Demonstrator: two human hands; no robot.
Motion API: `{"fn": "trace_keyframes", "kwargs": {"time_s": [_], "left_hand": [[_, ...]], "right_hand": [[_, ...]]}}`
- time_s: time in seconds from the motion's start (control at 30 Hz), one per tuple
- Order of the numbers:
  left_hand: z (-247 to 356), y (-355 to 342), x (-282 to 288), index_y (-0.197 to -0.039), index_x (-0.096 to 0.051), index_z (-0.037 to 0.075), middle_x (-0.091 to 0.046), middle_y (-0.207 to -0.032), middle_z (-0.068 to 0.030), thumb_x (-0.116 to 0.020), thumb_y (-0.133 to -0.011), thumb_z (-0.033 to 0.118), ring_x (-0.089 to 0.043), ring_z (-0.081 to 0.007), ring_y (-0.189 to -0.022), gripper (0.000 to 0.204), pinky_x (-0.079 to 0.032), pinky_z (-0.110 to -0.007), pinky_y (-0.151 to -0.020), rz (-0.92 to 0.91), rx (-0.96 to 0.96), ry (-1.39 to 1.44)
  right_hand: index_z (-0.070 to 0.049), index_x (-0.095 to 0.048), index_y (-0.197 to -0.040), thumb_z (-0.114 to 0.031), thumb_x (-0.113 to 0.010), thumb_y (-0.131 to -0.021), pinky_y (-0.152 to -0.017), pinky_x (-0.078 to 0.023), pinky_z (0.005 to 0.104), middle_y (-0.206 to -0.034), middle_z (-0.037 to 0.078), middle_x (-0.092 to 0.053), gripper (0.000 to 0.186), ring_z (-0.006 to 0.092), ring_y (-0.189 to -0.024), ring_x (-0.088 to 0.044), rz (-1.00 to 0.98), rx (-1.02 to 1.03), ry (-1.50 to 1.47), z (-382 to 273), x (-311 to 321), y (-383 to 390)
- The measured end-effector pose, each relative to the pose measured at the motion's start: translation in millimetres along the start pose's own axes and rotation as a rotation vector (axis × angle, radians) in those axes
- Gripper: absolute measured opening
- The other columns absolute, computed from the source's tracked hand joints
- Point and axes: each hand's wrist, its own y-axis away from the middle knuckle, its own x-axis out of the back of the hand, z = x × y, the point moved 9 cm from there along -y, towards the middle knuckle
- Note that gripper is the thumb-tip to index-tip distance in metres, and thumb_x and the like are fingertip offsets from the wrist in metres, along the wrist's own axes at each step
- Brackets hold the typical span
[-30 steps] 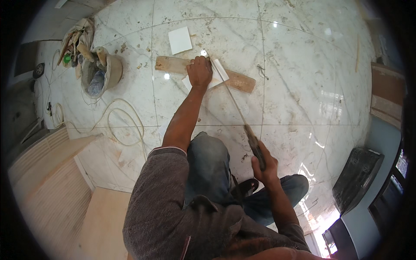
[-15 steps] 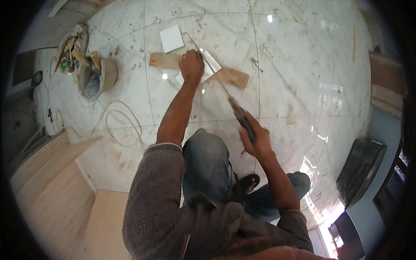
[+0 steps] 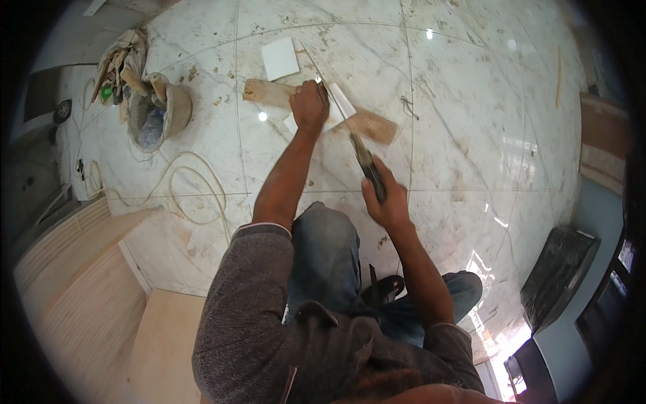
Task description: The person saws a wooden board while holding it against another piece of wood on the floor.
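Note:
My right hand [image 3: 387, 196] is closed around the dark handle of a handsaw [image 3: 365, 161]. The saw's long thin blade slants up and left, lying across a white panel piece [image 3: 343, 102]. Under that piece is a brown wooden plank [image 3: 375, 125] on the floor. My left hand [image 3: 309, 106], fingers curled, presses the white piece onto the plank beside the blade and covers part of it. A separate white square piece [image 3: 280, 59] lies just beyond the plank, near the blade's tip.
A bucket [image 3: 176, 116] with tools and a clear plastic item stands at the left, cloth beside it. A pale hose [image 3: 195, 159] loops on the marble-look floor [image 3: 464, 161]. Ribbed panels [image 3: 84, 296] lie at lower left, a black case [image 3: 562, 273] at right.
My right hand has moved forward and slightly left, pushing the saw along its line over the white piece. My left hand keeps its hold. The whole view has shifted a little.

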Motion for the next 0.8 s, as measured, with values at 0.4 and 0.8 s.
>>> {"fn": "trace_keyframes", "kwargs": {"time_s": [0.4, 0.8], "left_hand": [[-3, -3, 1, -0.083, -0.056, 0.006, -0.058, -0.081, -0.0126, -0.048, -0.095, 0.026, -0.058, -0.0317, -0.082, 0.024, -0.042, -0.047, -0.071, 0.009, -0.013, -0.049], [-6, 1, -4, -0.082, -0.054, 0.004, -0.059, -0.084, -0.0155, -0.048, -0.094, 0.023, -0.058, -0.0353, -0.083, 0.023, -0.042, -0.048, -0.073, 0.052, -0.045, -0.019]], "right_hand": [[0.001, -0.046, -0.133, -0.015, -0.063, -0.086, -0.078, -0.054, 0.0395, -0.106, 0.027, -0.064, 0.052, 0.0375, -0.093, -0.067, -0.046, -0.084, -0.042, -6, -4, -7], [0.002, -0.047, -0.132, -0.014, -0.062, -0.087, -0.074, -0.053, 0.0339, -0.101, 0.020, -0.067, 0.050, 0.0254, -0.086, -0.069, -0.030, -0.028, 0.018, -2, -7, -5]]}}
